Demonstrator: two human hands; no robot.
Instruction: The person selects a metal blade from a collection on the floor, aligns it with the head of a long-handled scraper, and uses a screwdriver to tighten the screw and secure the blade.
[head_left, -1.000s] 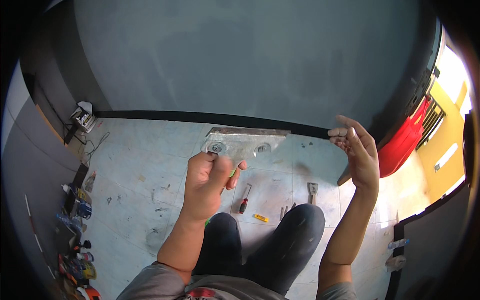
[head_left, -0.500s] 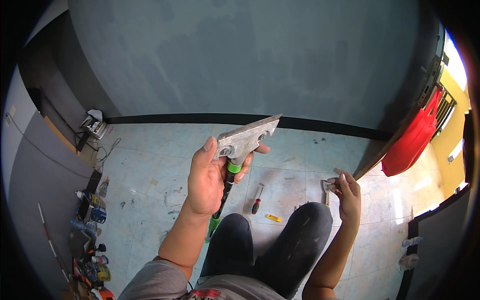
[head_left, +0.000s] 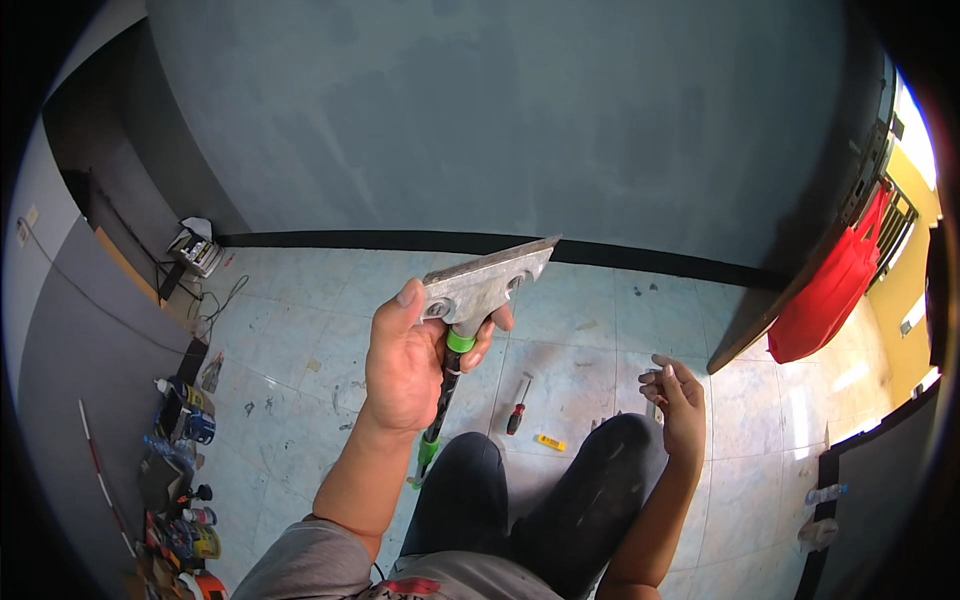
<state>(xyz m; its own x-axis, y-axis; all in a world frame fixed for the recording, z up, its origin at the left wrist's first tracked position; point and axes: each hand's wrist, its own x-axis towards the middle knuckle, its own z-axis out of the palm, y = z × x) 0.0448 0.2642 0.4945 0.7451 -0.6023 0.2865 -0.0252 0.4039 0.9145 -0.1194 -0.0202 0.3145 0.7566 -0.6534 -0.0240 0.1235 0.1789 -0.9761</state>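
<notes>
My left hand [head_left: 400, 365] is wrapped round the neck of a long-handled scraper [head_left: 480, 285], just under its wide grey metal head. Two screw heads show on that head, and its black and green pole [head_left: 446, 400] slants down beside my left knee. Raised over my right knee, my right hand [head_left: 682, 405] has its fingers curled and thumb pressed in. Whether anything small sits between those fingertips I cannot make out. Below them, partly hidden, part of a wooden-handled tool [head_left: 653, 410] shows on the floor. A red and black screwdriver [head_left: 516, 415] lies in front of my knees, near a small yellow case [head_left: 550, 442].
A grey-painted wall [head_left: 500, 130] with a black skirting strip rises ahead. Paint cans [head_left: 197, 425] and other supplies line the left side. A red bag [head_left: 825, 310] hangs at the right by a door edge. Plastic bottles [head_left: 826, 494] lie at the lower right.
The scraper head has shifted slightly left and down with my left hand. My right hand has moved a little left and down, its fingers still bent.
</notes>
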